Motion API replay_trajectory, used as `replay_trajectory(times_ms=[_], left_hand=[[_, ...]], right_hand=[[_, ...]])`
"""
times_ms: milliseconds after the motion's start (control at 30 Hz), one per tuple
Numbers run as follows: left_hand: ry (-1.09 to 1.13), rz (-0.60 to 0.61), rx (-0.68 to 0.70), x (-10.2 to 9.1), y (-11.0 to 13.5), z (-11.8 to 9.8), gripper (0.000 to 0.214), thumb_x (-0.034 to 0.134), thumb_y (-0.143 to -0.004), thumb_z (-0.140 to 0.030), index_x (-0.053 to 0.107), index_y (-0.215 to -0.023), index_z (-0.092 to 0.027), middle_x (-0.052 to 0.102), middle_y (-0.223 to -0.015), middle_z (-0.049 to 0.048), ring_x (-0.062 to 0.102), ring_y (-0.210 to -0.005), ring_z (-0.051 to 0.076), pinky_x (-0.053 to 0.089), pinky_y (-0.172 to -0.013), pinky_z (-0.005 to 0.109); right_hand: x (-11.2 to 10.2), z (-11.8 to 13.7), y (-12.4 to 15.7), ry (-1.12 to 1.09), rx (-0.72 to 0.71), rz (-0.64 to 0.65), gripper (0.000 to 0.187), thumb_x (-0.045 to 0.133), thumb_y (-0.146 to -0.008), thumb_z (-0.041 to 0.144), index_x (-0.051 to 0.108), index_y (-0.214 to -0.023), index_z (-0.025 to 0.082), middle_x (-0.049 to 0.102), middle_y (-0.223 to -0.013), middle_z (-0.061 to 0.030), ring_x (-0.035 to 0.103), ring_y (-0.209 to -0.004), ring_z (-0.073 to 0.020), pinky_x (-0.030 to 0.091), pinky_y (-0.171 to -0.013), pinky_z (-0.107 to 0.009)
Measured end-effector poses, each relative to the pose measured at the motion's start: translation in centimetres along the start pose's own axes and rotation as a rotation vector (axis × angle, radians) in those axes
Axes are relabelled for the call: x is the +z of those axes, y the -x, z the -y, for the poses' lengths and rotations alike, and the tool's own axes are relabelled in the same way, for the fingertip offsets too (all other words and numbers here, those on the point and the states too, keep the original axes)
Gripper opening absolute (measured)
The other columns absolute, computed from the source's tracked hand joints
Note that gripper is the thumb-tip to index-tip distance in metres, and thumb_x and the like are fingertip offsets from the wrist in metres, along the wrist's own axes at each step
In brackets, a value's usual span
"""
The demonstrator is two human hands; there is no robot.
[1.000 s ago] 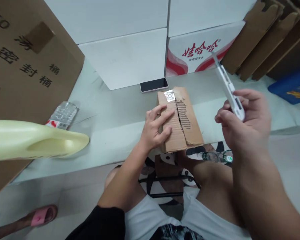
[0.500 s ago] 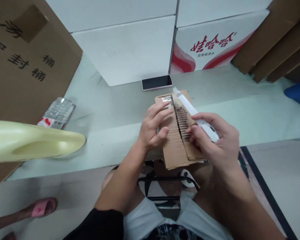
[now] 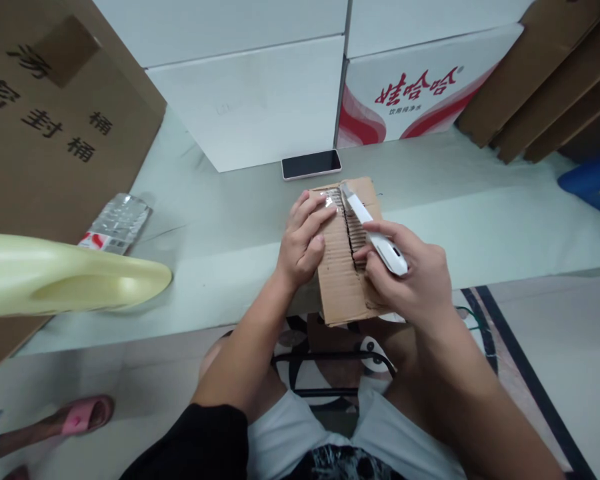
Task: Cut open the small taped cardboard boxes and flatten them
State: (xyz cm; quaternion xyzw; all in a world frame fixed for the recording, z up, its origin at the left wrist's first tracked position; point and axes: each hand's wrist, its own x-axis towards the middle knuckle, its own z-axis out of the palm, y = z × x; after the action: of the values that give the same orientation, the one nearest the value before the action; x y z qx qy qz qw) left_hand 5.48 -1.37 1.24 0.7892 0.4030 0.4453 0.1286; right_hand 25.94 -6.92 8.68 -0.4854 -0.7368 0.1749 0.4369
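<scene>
A small brown cardboard box rests at the front edge of the pale green surface, its near end jutting over the edge. Its top has exposed corrugated ridges and a dark slit running lengthwise, with a bit of clear tape near the far end. My left hand lies on the left part of the box, fingers spread over the ridges. In my right hand is a white utility knife, its tip over the far end of the slit. Some of the right fingers touch the cardboard beside the slit.
A phone lies behind the box, before stacked white cartons. At the left stand a large brown carton, a crumpled clear plastic bottle and a pale yellow curved object. Another person's foot in a pink slipper shows lower left.
My right hand and the knife have shifted left, bringing the knife tip down onto the box's far end. The raised flap along the slit now lies flatter. My left hand has moved slightly left.
</scene>
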Motion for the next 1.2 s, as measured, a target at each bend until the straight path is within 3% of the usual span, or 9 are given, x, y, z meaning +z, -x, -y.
replay_trajectory(times_ms=[100,233,367,433,600,833,1200], left_hand=[[-0.021,-0.014,0.036,0.0,0.0,0.1,0.058,0.025,-0.104,-0.057,0.059,-0.14,-0.026,0.056,-0.152,0.0087,0.04,-0.152,0.031,0.028,-0.129,0.057],[-0.066,-0.022,0.059,0.1,0.0,0.2,0.059,0.023,-0.104,-0.056,0.058,-0.14,-0.026,0.056,-0.152,0.0092,0.042,-0.151,0.032,0.031,-0.127,0.059],[-0.049,-0.04,0.083,0.2,-0.1,0.3,0.055,0.025,-0.105,-0.054,0.058,-0.14,-0.026,0.057,-0.151,0.0093,0.043,-0.151,0.032,0.033,-0.127,0.059],[-0.041,-0.044,0.093,0.2,-0.1,0.4,0.054,0.025,-0.106,-0.053,0.057,-0.141,-0.026,0.056,-0.151,0.0086,0.044,-0.15,0.031,0.032,-0.128,0.059],[-0.039,-0.053,0.117,0.3,-0.1,0.6,0.053,0.025,-0.106,-0.051,0.055,-0.143,-0.029,0.056,-0.152,0.007,0.046,-0.148,0.029,0.03,-0.13,0.058],[-0.02,-0.077,0.112,0.7,0.0,0.6,0.051,0.025,-0.106,-0.05,0.056,-0.141,-0.029,0.056,-0.151,0.0068,0.046,-0.148,0.029,0.03,-0.129,0.059],[0.017,-0.142,0.067,1.5,0.2,0.0,0.05,0.023,-0.106,-0.045,0.06,-0.134,-0.024,0.057,-0.148,0.0091,0.048,-0.146,0.027,0.031,-0.129,0.059]], right_hand=[[0.0,-0.2,0.0,0.082,-0.024,-0.064,0.033,0.059,-0.094,0.029,0.072,-0.123,0.021,0.082,-0.091,-0.0039,0.072,-0.058,-0.0159,0.058,-0.059,-0.027],[0.3,0.0,0.0,0.183,-0.128,-0.182,0.028,0.059,-0.098,0.033,0.076,-0.116,0.019,0.082,-0.106,-0.009,0.078,-0.081,-0.0198,0.059,-0.07,-0.028],[0.6,0.4,-0.1,0.264,-0.093,-0.221,0.02,0.059,-0.097,0.029,0.076,-0.096,0.019,0.08,-0.084,-0.0053,0.074,-0.07,-0.0171,0.054,-0.064,-0.026],[0.6,0.4,0.0,0.282,-0.09,-0.238,0.02,0.058,-0.096,0.026,0.075,-0.099,0.019,0.079,-0.082,-0.0041,0.072,-0.067,-0.0159,0.053,-0.062,-0.025],[0.6,0.1,0.0,0.282,-0.133,-0.158,0.028,0.05,-0.1,0.023,0.075,-0.112,0.017,0.081,-0.098,-0.0064,0.076,-0.08,-0.0174,0.055,-0.071,-0.026],[0.9,0.3,0.2,0.399,-0.139,-0.102,0.033,0.048,-0.101,0.022,0.075,-0.117,0.016,0.081,-0.098,-0.008,0.075,-0.083,-0.0173,0.054,-0.07,-0.025],[1.1,1.0,0.1,0.541,-0.194,-0.068,0.031,0.052,-0.1,0.022,0.074,-0.121,0.015,0.08,-0.092,-0.0058,0.069,-0.071,-0.0155,0.048,-0.064,-0.025]])
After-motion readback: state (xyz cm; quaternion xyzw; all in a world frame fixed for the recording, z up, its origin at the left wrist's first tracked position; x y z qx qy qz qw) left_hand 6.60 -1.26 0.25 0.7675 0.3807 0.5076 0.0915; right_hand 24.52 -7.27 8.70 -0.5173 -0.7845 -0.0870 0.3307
